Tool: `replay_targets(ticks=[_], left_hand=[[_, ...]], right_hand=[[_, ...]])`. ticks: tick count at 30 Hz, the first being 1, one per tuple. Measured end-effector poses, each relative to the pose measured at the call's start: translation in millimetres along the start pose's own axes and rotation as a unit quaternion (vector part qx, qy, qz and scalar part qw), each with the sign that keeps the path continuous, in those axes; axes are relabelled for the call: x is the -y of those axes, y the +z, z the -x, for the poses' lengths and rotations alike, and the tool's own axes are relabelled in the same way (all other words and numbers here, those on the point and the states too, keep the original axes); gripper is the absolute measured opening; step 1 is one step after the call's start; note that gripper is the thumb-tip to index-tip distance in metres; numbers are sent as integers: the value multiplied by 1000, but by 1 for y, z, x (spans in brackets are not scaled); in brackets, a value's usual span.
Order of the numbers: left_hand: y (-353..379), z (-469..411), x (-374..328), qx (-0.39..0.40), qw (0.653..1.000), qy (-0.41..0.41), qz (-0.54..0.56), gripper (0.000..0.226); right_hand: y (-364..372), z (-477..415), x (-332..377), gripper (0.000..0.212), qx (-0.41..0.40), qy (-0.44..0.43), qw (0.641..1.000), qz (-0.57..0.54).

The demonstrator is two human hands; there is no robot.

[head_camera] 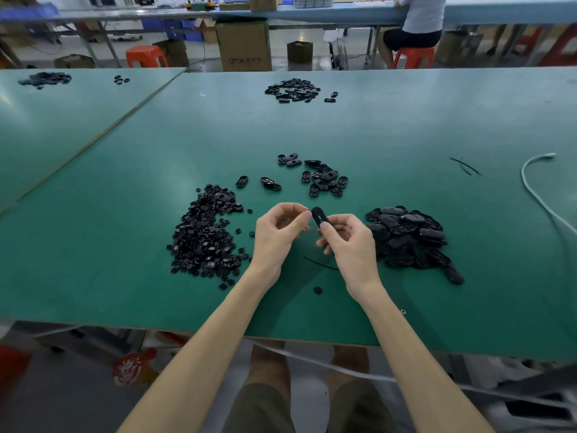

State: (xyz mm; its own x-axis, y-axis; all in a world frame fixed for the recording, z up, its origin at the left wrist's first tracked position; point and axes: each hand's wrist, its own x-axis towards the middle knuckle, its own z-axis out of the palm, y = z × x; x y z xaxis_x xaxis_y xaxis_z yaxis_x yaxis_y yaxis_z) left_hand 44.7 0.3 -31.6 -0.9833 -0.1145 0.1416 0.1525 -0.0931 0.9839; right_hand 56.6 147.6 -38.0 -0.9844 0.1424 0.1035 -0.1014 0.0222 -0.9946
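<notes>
Above the near middle of the green table (pixel 125 214), just clear of its surface, both hands meet over an assembly step. The right hand (pixel 349 242) grips a black oval shell (pixel 319 215) by its lower end, thumb and curled fingers closed round it, so the shell stands tilted up toward the left hand (pixel 278 232). That hand's thumb and forefinger are pinched tight at the shell's upper edge on a small dark part (pixel 308 210), too hidden to identify, though it is probably one of the discs from the heap of small round pieces (pixel 206 235) on the left. A heap of oval shells (pixel 409 235) lies on the right, and a looser group of ovals (pixel 324 179) lies farther ahead, perhaps finished ones. The step looks like seating the small part into the shell. Next, it needs lining up with the shell's opening and a firm press home while the right hand holds steady.
</notes>
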Motion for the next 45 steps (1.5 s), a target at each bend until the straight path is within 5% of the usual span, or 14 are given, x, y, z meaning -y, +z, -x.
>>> replay_targets(ticks=[15,45], left_hand=[[1,1,1,53,998,15,-34,6],[1,0,1,40,999,-12,-29,16]], right_hand=[[-1,0,-1,8,22,9,1000,5],[-3,0,-2,9,52,-1,998,-28]])
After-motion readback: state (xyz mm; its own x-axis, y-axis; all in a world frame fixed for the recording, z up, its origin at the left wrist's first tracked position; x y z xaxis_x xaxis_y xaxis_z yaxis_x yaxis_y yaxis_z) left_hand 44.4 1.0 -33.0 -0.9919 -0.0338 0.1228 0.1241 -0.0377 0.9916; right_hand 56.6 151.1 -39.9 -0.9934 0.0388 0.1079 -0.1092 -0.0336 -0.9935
